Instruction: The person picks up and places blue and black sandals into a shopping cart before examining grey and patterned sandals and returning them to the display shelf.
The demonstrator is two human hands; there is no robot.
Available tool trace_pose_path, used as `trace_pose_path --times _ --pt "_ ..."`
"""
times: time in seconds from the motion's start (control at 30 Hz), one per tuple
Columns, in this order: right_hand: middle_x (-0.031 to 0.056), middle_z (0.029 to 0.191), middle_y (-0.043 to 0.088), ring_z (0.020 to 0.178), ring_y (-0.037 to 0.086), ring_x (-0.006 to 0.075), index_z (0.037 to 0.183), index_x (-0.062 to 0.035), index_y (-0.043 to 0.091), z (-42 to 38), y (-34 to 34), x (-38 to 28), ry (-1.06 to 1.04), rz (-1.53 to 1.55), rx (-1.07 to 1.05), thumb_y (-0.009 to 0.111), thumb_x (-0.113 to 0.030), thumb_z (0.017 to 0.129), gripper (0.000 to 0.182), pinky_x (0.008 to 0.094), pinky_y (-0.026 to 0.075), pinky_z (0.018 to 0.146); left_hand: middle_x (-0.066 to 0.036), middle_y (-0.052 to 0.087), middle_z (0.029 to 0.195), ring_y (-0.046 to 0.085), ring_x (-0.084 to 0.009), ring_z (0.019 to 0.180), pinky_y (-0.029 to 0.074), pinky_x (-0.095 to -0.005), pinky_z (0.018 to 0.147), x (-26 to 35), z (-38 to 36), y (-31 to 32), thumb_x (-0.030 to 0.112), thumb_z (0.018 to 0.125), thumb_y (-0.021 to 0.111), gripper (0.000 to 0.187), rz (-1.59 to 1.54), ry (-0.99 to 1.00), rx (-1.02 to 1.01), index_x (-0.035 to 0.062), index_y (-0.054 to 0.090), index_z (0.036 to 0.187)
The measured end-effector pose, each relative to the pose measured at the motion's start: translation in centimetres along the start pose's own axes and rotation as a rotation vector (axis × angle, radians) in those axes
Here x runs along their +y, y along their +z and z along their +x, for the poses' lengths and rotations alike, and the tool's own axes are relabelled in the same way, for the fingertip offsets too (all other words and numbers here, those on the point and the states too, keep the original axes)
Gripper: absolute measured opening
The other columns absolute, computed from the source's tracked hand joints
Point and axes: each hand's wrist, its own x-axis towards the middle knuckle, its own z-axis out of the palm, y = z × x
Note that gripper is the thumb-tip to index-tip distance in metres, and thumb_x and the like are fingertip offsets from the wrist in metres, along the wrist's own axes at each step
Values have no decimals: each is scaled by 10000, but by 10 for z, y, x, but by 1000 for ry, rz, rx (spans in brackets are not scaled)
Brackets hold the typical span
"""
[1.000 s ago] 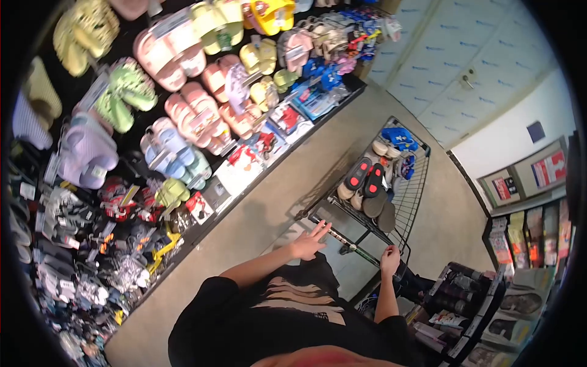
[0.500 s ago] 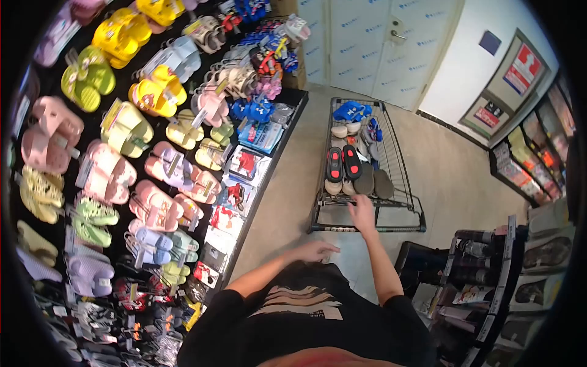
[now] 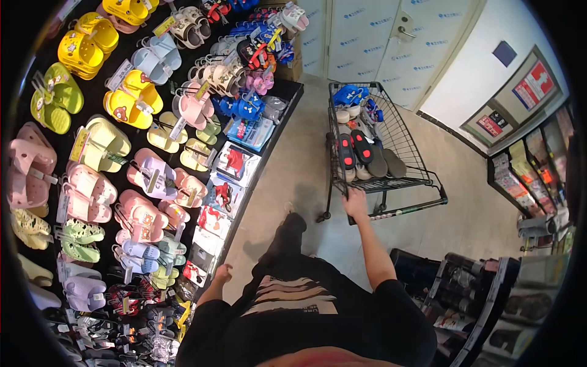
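A black wire shopping cart [image 3: 422, 160] stands ahead of me on the floor, turned at an angle. My right hand [image 3: 354, 203] is closed around its frame at the near left corner, by the handle end. Inside lie black-and-red shoes [image 3: 362, 145], dark olive slippers [image 3: 393, 164], beige footwear [image 3: 348, 114] and blue items [image 3: 351, 95]. Down at my left side, my left hand [image 3: 224, 274] is empty with its fingers loosely apart. It is nearest to the low edge of the slipper display.
Slippers and clogs, such as yellow clogs [image 3: 132, 99] and pink clogs [image 3: 92, 192], hang along the left display. Boxed goods [image 3: 235, 160] line its lower ledge. A shoe rack [image 3: 483, 312] stands at the near right. Beyond the cart is a door [image 3: 422, 49].
The cart has swung round, its handle end now tilted to the right. My right hand has closed on its corner. My left hand has moved left and down, away from my front.
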Motion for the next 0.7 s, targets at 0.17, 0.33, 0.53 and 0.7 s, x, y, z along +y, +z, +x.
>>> trace_pose_path --times 0.17,0.33,0.53,0.7 --pt "204 1104 631 1130 550 371 1156 13 600 34 -16 45 -38 59 92 651 -326 859 454 487 331 1101 -125 715 1011 694 -259 963 558 -348 815 -21 51 4 -84 722 592 451 -319 -138 -58 109 694 1116" --pt "185 1120 627 1129 548 368 1243 -6 573 61 -44 61 123 27 -9 604 -373 913 495 489 309 1119 -117 729 962 705 -251 875 557 -340 747 109 110 -68 -98 720 557 491 -494 29 -73 98 674 1155" --pt "168 1193 615 1166 534 339 1343 -24 514 89 -32 103 80 -64 23 484 -394 993 510 494 303 1115 -114 721 874 704 -209 802 549 -336 686 221 215 -144 7 788 622 341 -508 485 41 57 646 1125" --pt "170 1246 612 1178 545 369 1322 -93 548 158 -58 98 504 17 -193 393 -416 1027 464 500 391 1026 -73 684 769 655 -151 664 521 -292 592 262 259 -194 52 835 610 269 -661 361 -46 70 660 1098"
